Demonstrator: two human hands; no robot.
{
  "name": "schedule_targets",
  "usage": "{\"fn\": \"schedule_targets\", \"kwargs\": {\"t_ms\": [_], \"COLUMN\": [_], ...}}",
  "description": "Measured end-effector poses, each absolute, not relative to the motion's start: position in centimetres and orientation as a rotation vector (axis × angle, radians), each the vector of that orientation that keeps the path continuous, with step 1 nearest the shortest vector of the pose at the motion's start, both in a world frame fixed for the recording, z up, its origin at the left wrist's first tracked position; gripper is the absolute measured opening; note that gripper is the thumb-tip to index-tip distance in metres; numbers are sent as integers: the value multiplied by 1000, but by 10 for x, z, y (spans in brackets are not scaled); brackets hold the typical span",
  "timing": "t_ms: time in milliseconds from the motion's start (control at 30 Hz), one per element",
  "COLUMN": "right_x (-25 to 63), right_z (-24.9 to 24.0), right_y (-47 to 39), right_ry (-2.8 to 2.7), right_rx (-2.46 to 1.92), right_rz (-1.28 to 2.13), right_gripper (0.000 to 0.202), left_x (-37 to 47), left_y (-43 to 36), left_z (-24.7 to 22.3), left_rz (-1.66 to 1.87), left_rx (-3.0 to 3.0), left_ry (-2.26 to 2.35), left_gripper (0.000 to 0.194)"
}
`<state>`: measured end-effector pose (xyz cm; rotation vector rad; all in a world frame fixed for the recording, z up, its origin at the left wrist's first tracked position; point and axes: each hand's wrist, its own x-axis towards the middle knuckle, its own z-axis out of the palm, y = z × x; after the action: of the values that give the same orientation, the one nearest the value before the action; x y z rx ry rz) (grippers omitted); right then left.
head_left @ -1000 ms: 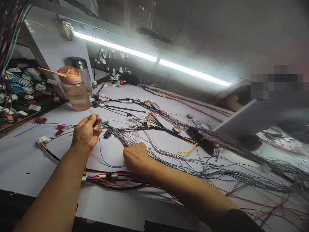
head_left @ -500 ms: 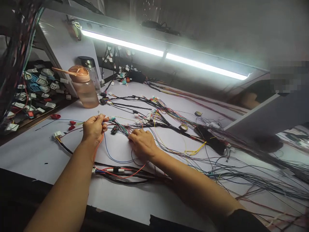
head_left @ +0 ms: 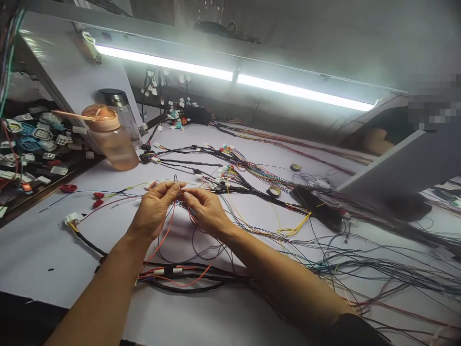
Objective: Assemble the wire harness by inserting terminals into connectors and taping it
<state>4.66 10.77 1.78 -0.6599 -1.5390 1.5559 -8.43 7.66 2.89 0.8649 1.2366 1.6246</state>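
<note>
My left hand (head_left: 156, 206) is closed in a pinch on thin wires, whose metal terminal tips (head_left: 175, 178) stick up above the thumb. From this hand an orange-red wire (head_left: 167, 231) hangs down to the table. Right beside it, my right hand (head_left: 207, 211) is also pinched closed, its fingertips almost meeting the left ones; what lies between them is too small to make out. Below the hands runs a black-taped wire harness (head_left: 194, 274) with a white sleeve. A white connector (head_left: 73, 219) on a black cable lies left of my left hand.
A drink bottle (head_left: 117, 146) and a clear dark-lidded bottle (head_left: 127, 115) stand at the back left. Many connectors fill a tray (head_left: 50, 185) at far left. Branching harnesses (head_left: 245, 180), a tape roll (head_left: 274, 191) and loose wires (head_left: 360, 262) spread across the table. A person's arm (head_left: 378, 142) shows behind the right panel.
My right hand has left the wire bundle and moved up-left to meet my left hand. My left hand, still pinching wires, has shifted right. The view has turned slightly.
</note>
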Motion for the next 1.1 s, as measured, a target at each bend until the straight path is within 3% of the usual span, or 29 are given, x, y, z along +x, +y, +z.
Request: {"fn": "schedule_targets", "kwargs": {"t_ms": [200, 767, 1100], "right_x": [50, 56, 55], "right_z": [10, -1, 2], "right_y": [108, 107, 105], "right_ry": [-1206, -1148, -1165], "right_rx": [-672, -618, -653], "right_rz": [1925, 1923, 1816], "right_gripper": [44, 41, 36], "left_x": [-76, -86, -100], "left_y": [74, 72, 76], "left_z": [27, 28, 26], "left_rz": [1423, 1299, 1507], "left_rx": [883, 1016, 998], "left_ry": [1192, 1122, 1328], "left_gripper": [40, 30, 34]}}
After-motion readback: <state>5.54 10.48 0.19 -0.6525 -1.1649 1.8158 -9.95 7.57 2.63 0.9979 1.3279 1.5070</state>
